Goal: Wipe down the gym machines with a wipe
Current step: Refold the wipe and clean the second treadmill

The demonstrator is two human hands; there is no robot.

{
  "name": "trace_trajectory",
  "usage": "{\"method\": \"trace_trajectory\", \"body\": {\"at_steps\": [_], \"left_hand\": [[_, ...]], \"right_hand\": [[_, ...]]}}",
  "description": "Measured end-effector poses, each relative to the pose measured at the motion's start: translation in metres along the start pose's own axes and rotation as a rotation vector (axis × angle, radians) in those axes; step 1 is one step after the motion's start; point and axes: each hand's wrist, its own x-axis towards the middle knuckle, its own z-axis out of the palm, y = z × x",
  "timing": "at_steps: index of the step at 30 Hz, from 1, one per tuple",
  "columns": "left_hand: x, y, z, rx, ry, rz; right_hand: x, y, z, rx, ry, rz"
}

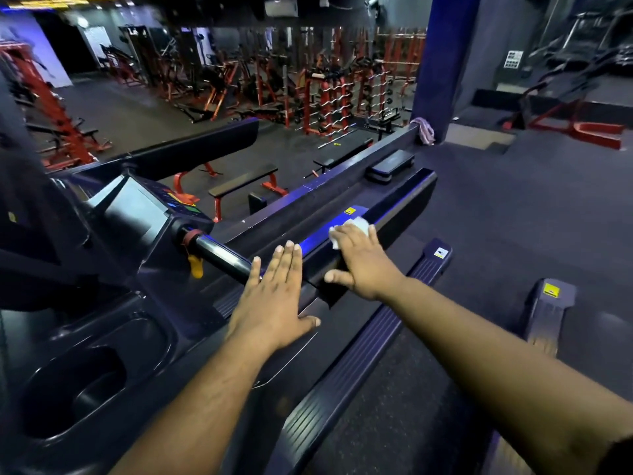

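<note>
R hand (359, 258) lies palm-down on the treadmill's (113, 234) side rail (394, 207), fingers straight and spread, pressing a white wipe (356, 223) flat on the rail top; thumb sticks out toward the L. Wipe shows past the fingertips, crumpled, just below a yellow sticker (349, 211) on the rail. L hand (274, 296) is flat too, fingers straight and close together, holding nothing, over the near end of the same rail next to the black handlebar (219, 255); prob. touching the surface, but contact can't be confirmed from this angle. Hands near each other, not touching.

Console w/ screen (137, 214) sits to the L, an orange clip (196, 265) hangs under the handlebar, cup holder (78, 392) at lower L. A pinkish cloth (424, 130) is draped over the far end of a dark beam beyond the rail. Red racks w/ barbells (339, 97) and a bench (245, 183) stand on the dark floor behind. Blue pillar (442, 63) at upper R.
</note>
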Motion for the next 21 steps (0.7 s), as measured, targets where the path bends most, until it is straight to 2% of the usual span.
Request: {"method": "trace_trajectory", "body": {"at_steps": [3, 6, 11, 17, 21], "left_hand": [[0.0, 0.0, -0.001, -0.019, -0.008, 0.0], [0.0, -0.001, 0.0, -0.06, -0.002, 0.005], [-0.002, -0.001, -0.001, -0.07, -0.01, 0.013], [0.001, -0.003, 0.0, -0.081, -0.039, 0.014], [0.001, -0.004, -0.002, -0.076, -0.048, 0.032]], "right_hand": [[-0.032, -0.04, 0.031, 0.046, 0.03, -0.186], [-0.032, -0.029, 0.033, -0.015, 0.037, -0.27], [0.003, 0.006, 0.002, 0.036, 0.038, 0.005], [-0.054, -0.057, 0.061, 0.213, 0.111, -0.14], [-0.049, -0.055, 0.074, 0.212, 0.213, -0.04]]}}
